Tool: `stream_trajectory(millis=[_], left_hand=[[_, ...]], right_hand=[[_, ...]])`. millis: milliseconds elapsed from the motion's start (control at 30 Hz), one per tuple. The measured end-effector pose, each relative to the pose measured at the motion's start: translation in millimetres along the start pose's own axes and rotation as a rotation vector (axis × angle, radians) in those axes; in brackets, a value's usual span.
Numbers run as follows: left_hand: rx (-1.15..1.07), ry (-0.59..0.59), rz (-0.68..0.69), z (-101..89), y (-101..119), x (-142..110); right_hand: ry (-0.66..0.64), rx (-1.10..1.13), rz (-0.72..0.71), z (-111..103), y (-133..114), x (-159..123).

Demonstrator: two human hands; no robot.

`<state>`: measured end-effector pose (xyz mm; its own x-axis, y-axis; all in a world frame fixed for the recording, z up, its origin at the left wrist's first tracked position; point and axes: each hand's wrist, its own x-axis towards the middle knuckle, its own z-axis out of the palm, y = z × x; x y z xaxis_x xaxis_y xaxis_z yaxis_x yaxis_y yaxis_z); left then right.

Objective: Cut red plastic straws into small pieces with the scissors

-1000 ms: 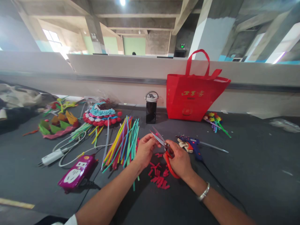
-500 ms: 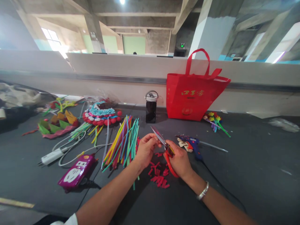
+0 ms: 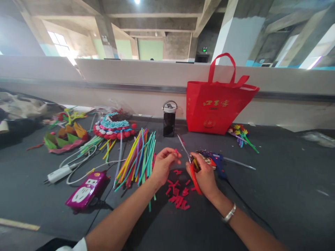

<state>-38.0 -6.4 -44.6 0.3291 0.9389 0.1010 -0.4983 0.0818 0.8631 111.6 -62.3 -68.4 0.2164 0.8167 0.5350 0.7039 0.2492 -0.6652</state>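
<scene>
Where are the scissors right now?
In the head view, the red-handled scissors are in the right hand, between the left hand and the blue glue gun.

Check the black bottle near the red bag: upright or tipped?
Upright: the black bottle stands on the dark table, its whitish lid on top.

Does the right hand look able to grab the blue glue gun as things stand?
Probably not: the glue gun lies close by, but red-handled scissors occupy the right hand.

Two hands (image 3: 164,167), one pair of scissors (image 3: 193,173), one glue gun (image 3: 219,161)
</scene>
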Motion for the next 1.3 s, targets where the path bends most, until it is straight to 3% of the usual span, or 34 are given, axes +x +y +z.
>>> stream_trajectory(millis=[133, 333, 733, 833, 1033, 1300], left_hand=[[0.343, -0.004, 0.077, 0.8, -9, -3], [0.777, -0.103, 0.350, 2.5, -12, -7], [0.901, -0.240, 0.409, 0.1, -10, -8], [0.780, -0.210, 0.296, 1.4, -10, -8], [0.377, -0.248, -0.194, -1.8, -11, -4], [0.169, -0.312, -0.388, -5.9, -4, -4]], right_hand=[[-0.011, 0.219, 0.092, 2, -3, -3], [-0.005, 0.428, 0.200, 3, -5, -2], [0.019, 0.354, 0.178, 4, -4, 0], [0.020, 0.354, 0.169, 3, -2, 1], [-0.004, 0.407, 0.135, 3, 1, 1], [-0.007, 0.400, 0.096, -1, -4, 3]])
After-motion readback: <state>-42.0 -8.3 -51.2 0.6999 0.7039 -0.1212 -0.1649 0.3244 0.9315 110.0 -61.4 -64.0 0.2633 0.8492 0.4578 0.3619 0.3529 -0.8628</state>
